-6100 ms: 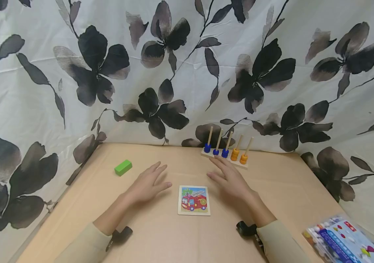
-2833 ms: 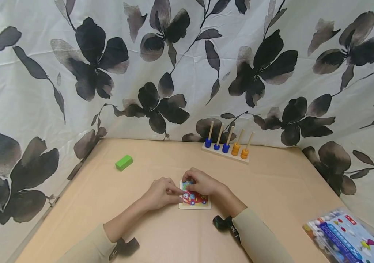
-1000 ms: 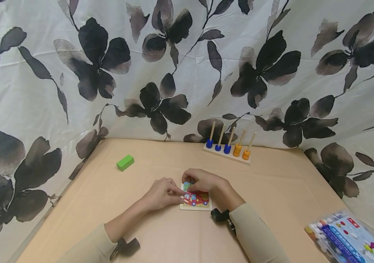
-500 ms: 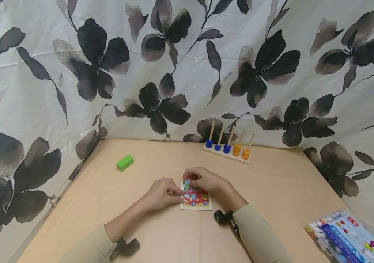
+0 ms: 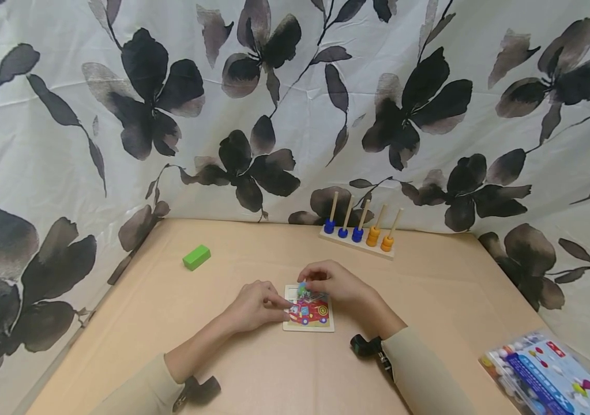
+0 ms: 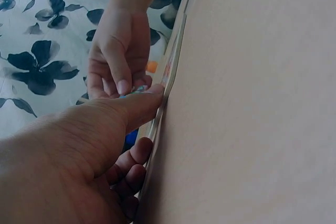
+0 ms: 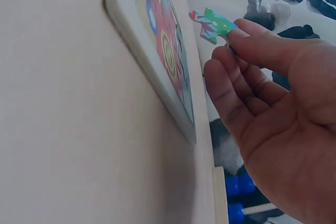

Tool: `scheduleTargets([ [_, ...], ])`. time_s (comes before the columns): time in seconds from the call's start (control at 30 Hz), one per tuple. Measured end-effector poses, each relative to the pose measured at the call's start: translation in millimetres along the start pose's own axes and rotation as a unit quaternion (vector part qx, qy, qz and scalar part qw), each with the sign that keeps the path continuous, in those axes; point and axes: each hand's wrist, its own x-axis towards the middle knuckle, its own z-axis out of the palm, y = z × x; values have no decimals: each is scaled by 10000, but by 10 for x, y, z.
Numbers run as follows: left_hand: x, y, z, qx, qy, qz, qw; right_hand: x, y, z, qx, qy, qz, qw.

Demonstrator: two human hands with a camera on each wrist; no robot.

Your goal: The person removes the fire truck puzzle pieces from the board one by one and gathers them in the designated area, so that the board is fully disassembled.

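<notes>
A square jigsaw puzzle (image 5: 307, 321) with a red fire engine picture and a pale frame lies on the table. My left hand (image 5: 254, 305) grips its left edge, one digit reaching over the picture and the other fingers curled beside the rim. Above the puzzle's far part, my right hand (image 5: 341, 283) pinches a small green and blue puzzle piece (image 7: 215, 25) between thumb and fingertips. The right wrist view shows this piece raised off the board. A pale vacant spot shows at the puzzle's upper left, partly covered by the right hand's fingers.
A green block (image 5: 196, 257) lies at the back left of the table. Behind the right hand stands a peg counting rack (image 5: 359, 242) with blue and orange beads. A clear package with a blue label (image 5: 554, 374) is at the right front. Floral cloth (image 5: 295, 115) hangs behind.
Both hands came in from beside the puzzle to its picture. In the last second the right hand lifted the puzzle piece and shifted right, while the left hand stayed at the left edge.
</notes>
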Motion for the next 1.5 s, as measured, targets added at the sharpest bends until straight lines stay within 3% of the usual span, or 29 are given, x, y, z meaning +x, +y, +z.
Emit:
scheduleTargets([
  [0.33, -5, 8, 2, -73, -35, -109, 9999, -266, 18, -161, -176, 636, 60, 9978],
  [0.93, 5, 19, 6, -83, -28, -154, 9998, -435, 172, -558, -406, 1347, 246, 9897],
  [1.2, 1, 24, -2, 136, 32, -6, 9999, -482, 275, -646, -260, 1518, 148, 9880],
  [1.5, 6, 2, 10, 125, 35, 1, 9999, -490, 352, -660, -536, 1591, 317, 9853],
])
